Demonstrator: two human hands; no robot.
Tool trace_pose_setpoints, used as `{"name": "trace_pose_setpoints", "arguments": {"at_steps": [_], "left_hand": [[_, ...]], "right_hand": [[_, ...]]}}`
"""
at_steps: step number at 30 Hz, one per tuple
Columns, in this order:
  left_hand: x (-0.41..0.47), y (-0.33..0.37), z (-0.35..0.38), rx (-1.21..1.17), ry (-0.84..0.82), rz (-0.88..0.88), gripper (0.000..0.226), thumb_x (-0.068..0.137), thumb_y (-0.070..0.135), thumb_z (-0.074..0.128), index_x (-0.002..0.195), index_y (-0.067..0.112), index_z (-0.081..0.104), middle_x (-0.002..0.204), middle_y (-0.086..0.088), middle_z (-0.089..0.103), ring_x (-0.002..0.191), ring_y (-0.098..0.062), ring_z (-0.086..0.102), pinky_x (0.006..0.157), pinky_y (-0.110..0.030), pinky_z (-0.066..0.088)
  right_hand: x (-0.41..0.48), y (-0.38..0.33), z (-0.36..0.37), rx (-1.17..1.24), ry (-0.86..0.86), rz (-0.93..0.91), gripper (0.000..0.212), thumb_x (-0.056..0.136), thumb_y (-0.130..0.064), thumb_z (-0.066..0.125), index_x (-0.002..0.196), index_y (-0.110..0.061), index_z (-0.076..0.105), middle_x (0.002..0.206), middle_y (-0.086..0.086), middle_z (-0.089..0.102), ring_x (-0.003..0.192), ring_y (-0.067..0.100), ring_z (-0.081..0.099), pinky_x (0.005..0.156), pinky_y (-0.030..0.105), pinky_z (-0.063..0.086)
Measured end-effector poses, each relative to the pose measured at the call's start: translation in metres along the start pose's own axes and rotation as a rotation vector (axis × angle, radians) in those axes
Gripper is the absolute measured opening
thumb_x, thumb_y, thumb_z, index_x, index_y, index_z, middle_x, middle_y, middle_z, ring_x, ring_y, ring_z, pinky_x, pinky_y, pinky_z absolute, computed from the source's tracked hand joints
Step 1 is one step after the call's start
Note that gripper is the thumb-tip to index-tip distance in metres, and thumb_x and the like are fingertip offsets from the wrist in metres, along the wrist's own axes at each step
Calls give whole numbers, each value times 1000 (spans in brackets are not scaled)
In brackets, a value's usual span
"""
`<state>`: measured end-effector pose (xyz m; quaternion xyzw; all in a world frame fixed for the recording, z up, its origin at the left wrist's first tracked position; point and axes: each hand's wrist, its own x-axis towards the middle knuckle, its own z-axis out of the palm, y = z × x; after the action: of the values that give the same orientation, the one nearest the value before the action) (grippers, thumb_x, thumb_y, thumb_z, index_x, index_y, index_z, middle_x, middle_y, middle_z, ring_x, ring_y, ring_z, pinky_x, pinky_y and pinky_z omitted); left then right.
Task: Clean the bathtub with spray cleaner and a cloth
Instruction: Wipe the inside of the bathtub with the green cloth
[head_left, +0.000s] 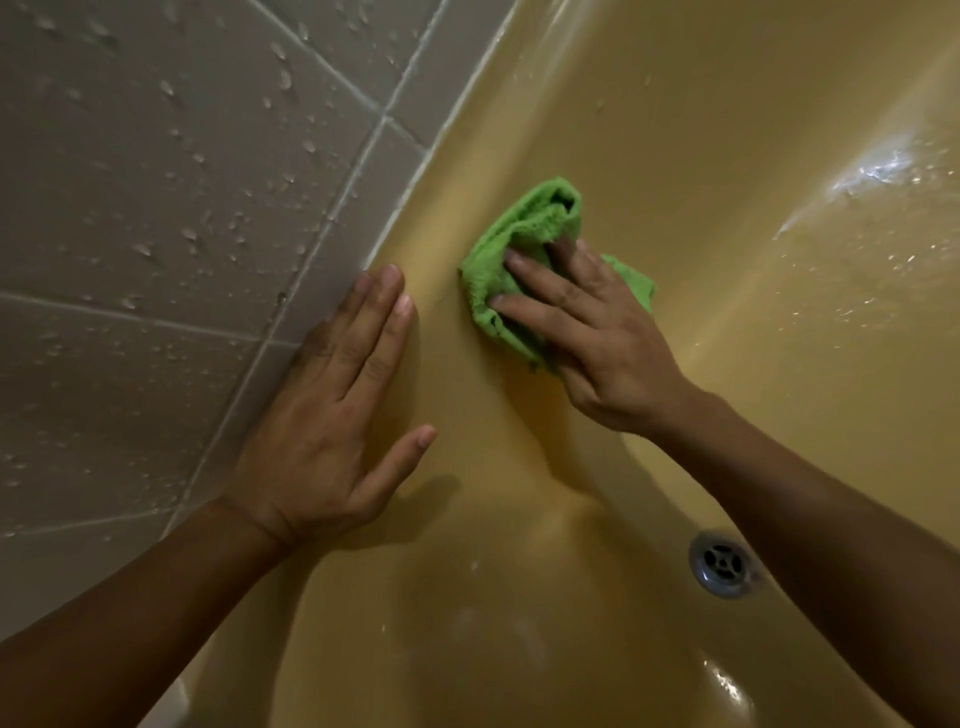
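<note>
— Left hand (332, 415), nearest: how is it seen?
— Laid flat with straight fingers, nothing held, on the rim of the glossy mustard-yellow bathtub (727, 130), up-left of the round metal drain (723, 564).
— And the crumpled green microfibre cloth (519, 244)?
— Pressed to the tub wall under the right hand (597, 338), fingers spread nearly straight, above the drain. Its long axis is directed away from the drain, bunched end farthest.

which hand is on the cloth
The right hand presses the green cloth onto the tub; the left hand lies flat on its bare rim, holding nothing.
</note>
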<state>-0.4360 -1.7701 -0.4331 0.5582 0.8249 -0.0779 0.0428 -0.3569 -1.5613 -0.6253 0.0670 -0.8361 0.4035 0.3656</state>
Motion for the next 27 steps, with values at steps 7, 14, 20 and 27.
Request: {"name": "trace_pose_setpoints", "arguments": {"at_steps": [7, 14, 20, 27], "left_hand": [[9, 1, -2, 36, -7, 19, 86, 98, 45, 51, 158, -8, 19, 170, -21, 8, 159, -37, 7, 127, -51, 16], [17, 1, -1, 28, 13, 47, 84, 99, 42, 51, 156, -11, 20, 169, -25, 11, 158, -39, 10, 128, -51, 15], [24, 3, -2, 56, 16, 47, 86, 98, 44, 52, 156, -12, 20, 168, -26, 11, 158, -39, 8, 128, -50, 14], [41, 5, -3, 77, 13, 72, 85, 99, 41, 51, 155, -13, 19, 168, -27, 10, 158, -42, 8, 127, -55, 16]], "right_hand": [[18, 21, 21, -269, 55, -50, 57, 108, -43, 29, 162, -33, 12, 169, -3, -10, 155, 31, -3, 124, 58, 2], [27, 14, 25, -250, 134, -15, 59, 104, -48, 38, 158, -26, 26, 164, 16, 27, 152, 32, 6, 121, 63, 3], [-12, 32, 72, -4, 366, 651, 74, 102, -61, 16, 162, -22, -2, 170, 11, 0, 157, 33, -5, 122, 65, -1], [-108, 0, 125, 79, 196, 1242, 68, 100, -41, 13, 156, -23, -22, 167, -3, -21, 156, 19, -17, 124, 60, -1]]}}
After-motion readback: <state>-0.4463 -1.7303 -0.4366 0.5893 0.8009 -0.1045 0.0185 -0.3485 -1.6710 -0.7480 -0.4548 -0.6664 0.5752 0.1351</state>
